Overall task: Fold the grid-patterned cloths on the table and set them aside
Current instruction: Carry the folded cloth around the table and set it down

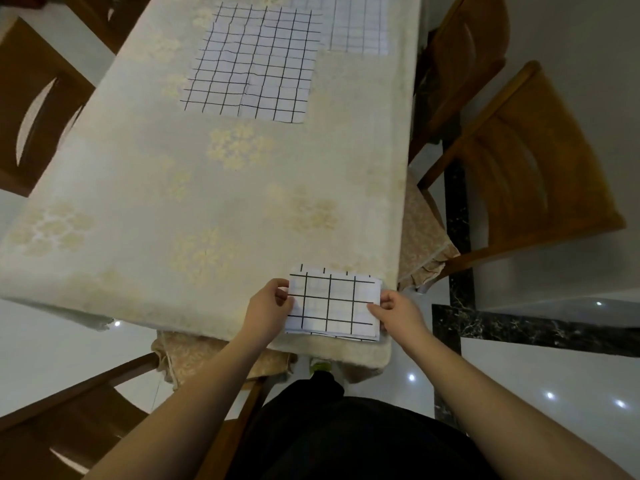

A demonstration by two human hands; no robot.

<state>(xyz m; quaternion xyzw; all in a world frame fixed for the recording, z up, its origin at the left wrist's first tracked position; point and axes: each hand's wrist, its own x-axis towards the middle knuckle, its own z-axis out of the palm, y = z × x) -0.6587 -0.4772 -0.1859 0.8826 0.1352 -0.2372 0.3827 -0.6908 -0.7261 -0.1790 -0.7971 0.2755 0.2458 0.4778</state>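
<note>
- Desk (pixel 145 188): I note an unfolded cloth (pixel 251 64) lying flat at the far end.
- Folded cloth (pixel 332 303): near edge; I'd square its layers before setting it aside.
- Left hand (pixel 268 303), right hand (pixel 398 311): each pinching a side edge.

1. The folded cloth (pixel 331 304) is thin woven fabric, matt white with a black printed grid; its layered edges show at the near side; bare fingers of the left hand (pixel 268 303) and the right hand (pixel 398 311) pinch its two ends.
2. The spread cloth (pixel 251 62) is the same matt fabric, faintly creased; the far cloth (pixel 358 26) looks alike, with a finer, paler grid.
3. The tablecloth (pixel 156 188) is soft, matt cream textile with a pale floral pattern.
4. The chairs (pixel 526 161) are brown wood with a dull sheen; a seat cushion (pixel 420 233) is beige patterned cloth.
5. The floor (pixel 571 372) is glossy tile mirroring lights; its dark band (pixel 460 244) looks like polished marble.
</note>
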